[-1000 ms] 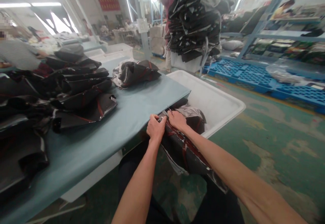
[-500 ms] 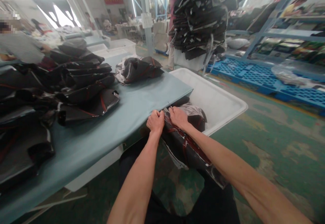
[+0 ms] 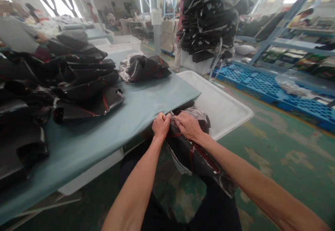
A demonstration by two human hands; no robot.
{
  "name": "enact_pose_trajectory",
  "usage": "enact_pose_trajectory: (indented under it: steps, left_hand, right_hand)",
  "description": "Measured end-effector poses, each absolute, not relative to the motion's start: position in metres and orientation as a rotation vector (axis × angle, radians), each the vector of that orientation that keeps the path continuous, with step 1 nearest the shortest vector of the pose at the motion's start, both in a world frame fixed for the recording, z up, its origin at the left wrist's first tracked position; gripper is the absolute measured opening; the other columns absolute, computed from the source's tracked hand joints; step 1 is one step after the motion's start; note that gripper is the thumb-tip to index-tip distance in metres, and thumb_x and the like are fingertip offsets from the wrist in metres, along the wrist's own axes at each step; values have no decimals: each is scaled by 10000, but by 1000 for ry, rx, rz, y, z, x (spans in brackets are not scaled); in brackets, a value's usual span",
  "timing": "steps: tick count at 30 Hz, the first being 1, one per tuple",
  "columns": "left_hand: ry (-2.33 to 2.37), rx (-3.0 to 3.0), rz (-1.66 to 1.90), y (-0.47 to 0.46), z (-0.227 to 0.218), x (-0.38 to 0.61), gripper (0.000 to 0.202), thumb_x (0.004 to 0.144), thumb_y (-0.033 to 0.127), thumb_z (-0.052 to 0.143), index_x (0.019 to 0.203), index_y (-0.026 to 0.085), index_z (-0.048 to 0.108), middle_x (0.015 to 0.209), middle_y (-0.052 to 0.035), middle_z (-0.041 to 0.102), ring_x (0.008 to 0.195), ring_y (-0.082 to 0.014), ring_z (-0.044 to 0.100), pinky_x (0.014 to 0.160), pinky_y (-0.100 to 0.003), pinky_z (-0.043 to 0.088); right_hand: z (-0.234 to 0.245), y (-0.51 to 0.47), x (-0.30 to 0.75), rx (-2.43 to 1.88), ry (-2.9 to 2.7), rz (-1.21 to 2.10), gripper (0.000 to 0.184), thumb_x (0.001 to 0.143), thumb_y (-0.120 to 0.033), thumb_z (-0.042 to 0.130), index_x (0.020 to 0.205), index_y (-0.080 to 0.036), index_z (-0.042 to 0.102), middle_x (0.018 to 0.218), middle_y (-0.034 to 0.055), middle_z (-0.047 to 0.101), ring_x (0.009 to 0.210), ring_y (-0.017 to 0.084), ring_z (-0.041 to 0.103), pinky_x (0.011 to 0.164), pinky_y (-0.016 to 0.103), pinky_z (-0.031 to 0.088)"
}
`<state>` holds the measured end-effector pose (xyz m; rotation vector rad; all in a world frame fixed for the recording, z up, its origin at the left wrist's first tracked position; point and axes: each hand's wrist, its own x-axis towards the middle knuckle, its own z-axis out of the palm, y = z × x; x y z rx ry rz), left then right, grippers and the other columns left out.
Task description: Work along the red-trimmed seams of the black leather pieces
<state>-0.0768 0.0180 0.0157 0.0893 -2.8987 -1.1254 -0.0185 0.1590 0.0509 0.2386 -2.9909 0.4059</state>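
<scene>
A dark grey fabric piece with red trim (image 3: 195,157) hangs at the table's front edge, above my lap, its lower end slanting down to the right. My left hand (image 3: 161,125) is closed in a fist on the piece's upper end, against the table edge. Close beside it, my right hand (image 3: 188,125) is closed on the same upper end, thumb and fingers pinched together. Whatever small part lies between the fingertips is too small to make out. Pale lining shows on the piece's underside. Behind my right hand, more dark and light grey fabric (image 3: 205,117) rests in a white bin (image 3: 227,102).
A blue-green covered table (image 3: 141,102) holds a pile of similar dark pieces (image 3: 83,74) at left and a single bundle (image 3: 143,68) farther back. A tall dark stack (image 3: 209,21) stands behind the bin. Blue pallets (image 3: 248,77) lie at right. A person (image 3: 18,32) is at far left.
My right hand has turned slightly, its fingers now extending farther over the piece's upper end toward my left hand. My left hand keeps its grip. The view has shifted a little.
</scene>
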Motion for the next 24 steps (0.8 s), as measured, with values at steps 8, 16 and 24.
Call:
enact_pose_trajectory:
  steps: [8,16,24]
  left_hand:
    - [-2865,83,-1221,18,13,-78,394,916,538,555,680,254,418,621,23,499,624,-177,471,641,-302,248]
    - [-2818,85,-1258,19,13,-77,399,906,509,582,669,249,395,596,38,437,586,-160,375,636,-302,238]
    - [-2819,114,-1291,20,15,-76,403,899,512,587,668,249,389,601,36,443,588,-161,380,633,-303,230]
  right_hand:
    - [47,190,2,686,-2902,461,328,984,-181,455,1198,-211,701,1193,106,670,1077,242,576,919,366,472]
    - [57,198,1,46,-3009,992,357,1050,-475,357,1120,-191,562,862,54,685,782,215,613,723,324,409]
    - [60,193,-28,-13,-3297,891,492,1003,-504,404,685,-204,630,671,42,639,653,175,555,652,311,336]
